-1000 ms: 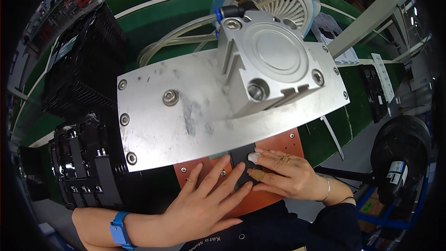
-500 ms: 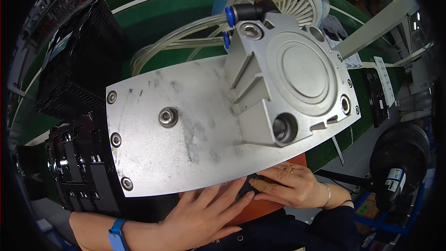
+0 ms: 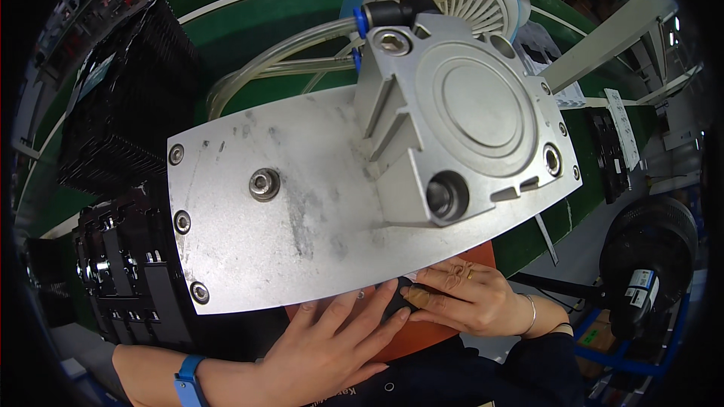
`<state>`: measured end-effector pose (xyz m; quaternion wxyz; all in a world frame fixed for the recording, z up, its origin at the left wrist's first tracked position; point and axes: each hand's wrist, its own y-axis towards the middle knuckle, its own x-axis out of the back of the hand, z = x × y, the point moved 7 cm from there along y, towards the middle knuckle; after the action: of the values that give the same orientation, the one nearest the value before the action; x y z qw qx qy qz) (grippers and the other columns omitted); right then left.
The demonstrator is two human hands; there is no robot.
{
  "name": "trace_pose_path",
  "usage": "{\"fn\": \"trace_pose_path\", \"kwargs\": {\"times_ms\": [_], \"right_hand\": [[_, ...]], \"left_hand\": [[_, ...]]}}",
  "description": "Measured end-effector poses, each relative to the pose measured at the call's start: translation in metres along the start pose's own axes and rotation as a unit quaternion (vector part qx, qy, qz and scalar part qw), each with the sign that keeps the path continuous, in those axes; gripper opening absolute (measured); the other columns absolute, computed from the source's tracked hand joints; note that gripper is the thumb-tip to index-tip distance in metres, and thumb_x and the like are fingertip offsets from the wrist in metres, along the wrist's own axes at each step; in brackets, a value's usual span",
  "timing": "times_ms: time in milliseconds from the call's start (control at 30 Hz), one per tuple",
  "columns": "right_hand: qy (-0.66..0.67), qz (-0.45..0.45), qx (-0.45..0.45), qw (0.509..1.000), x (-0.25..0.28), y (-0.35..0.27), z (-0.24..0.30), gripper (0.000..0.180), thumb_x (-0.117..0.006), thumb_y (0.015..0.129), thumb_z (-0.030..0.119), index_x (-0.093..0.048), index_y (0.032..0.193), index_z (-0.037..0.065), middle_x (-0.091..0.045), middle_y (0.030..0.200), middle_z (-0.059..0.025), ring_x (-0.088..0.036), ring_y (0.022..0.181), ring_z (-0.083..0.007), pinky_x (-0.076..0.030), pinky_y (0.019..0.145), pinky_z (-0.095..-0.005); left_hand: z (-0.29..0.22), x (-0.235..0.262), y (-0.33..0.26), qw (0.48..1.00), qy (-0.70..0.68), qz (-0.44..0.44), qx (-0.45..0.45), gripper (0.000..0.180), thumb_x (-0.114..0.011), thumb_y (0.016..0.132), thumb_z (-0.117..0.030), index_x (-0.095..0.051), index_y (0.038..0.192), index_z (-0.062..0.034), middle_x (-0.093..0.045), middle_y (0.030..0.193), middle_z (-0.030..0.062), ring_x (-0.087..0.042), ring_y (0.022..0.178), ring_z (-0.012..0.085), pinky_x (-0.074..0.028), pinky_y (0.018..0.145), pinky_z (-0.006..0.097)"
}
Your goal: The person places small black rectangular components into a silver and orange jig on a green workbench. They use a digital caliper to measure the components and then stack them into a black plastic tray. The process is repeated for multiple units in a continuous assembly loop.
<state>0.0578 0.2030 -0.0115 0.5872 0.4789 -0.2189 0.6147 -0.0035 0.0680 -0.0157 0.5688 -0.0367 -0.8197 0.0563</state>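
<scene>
The left hand [image 3: 332, 343] lies flat and open on the orange-brown plate [image 3: 422, 339], fingers spread, gripping nothing. The right hand [image 3: 464, 298] pinches a small black part [image 3: 397, 295] on the same plate, just beside the left fingertips. Both hands are at the near edge of the large grey metal plate [image 3: 302, 211], which covers most of the orange-brown plate. A round metal cylinder [image 3: 471, 117] sits on it at the right. Black trays [image 3: 124, 128] stand far left.

Small black part [image 3: 397, 298] lying flat on orange-brown board [image 3: 422, 335], lower centre of frame, mostly hidden under metal plate.
</scene>
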Motion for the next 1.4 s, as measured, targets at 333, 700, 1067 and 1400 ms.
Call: {"fn": "trace_pose_path", "kwargs": {"times_ms": [333, 700, 1067, 1400], "right_hand": [[-0.024, 0.006, -0.002, 1.000, -0.001, 0.002, 0.008, 0.033, -0.074, 0.078, 0.020, -0.069, 0.103, -0.001, -0.062, 0.122, -0.0173, -0.063, 0.113, -0.0330, -0.054, 0.095, -0.0393], [0.222, 0.038, -0.150, 0.963, 0.003, 0.001, 0.011, 0.040, -0.062, 0.088, 0.003, -0.052, 0.126, 0.002, -0.044, 0.141, -0.0176, -0.042, 0.135, -0.0330, -0.041, 0.108, -0.0404], [0.439, -0.043, -0.405, 0.801, -0.008, 0.002, -0.038, 0.037, -0.071, 0.086, 0.005, -0.047, 0.114, 0.004, -0.063, 0.095, -0.0072, -0.064, 0.082, -0.0101, -0.053, 0.064, -0.0227], [0.145, -0.256, -0.007, 0.956, 0.042, -0.012, 0.036, 0.019, -0.072, 0.081, 0.001, -0.064, 0.098, 0.004, -0.068, 0.098, -0.0048, -0.067, 0.083, -0.0136, -0.056, 0.072, -0.0257]], "left_hand": [[0.000, 0.006, 0.000, 1.000, -0.019, -0.016, -0.009, 0.063, -0.066, 0.083, -0.052, -0.053, 0.136, -0.0210, -0.038, 0.149, 0.0142, -0.030, 0.140, 0.0405, -0.031, 0.108, 0.060], [0.003, 0.007, 0.001, 0.998, -0.016, -0.054, -0.037, 0.063, -0.067, 0.084, -0.048, -0.051, 0.137, -0.0162, -0.036, 0.148, 0.0191, -0.030, 0.139, 0.0433, -0.036, 0.105, 0.059], [-0.019, 0.024, -0.014, 0.962, -0.064, -0.203, -0.169, 0.029, -0.068, 0.088, -0.027, -0.067, 0.111, -0.0100, -0.063, 0.114, 0.0057, -0.061, 0.101, 0.0211, -0.049, 0.083, 0.036], [0.031, -0.031, -0.008, 0.701, -0.670, 0.129, 0.208, 0.082, -0.018, 0.099, -0.065, -0.065, 0.099, 0.0023, -0.065, 0.075, 0.0073, -0.051, 0.051, 0.0082, -0.036, 0.045, 0.020]]}}
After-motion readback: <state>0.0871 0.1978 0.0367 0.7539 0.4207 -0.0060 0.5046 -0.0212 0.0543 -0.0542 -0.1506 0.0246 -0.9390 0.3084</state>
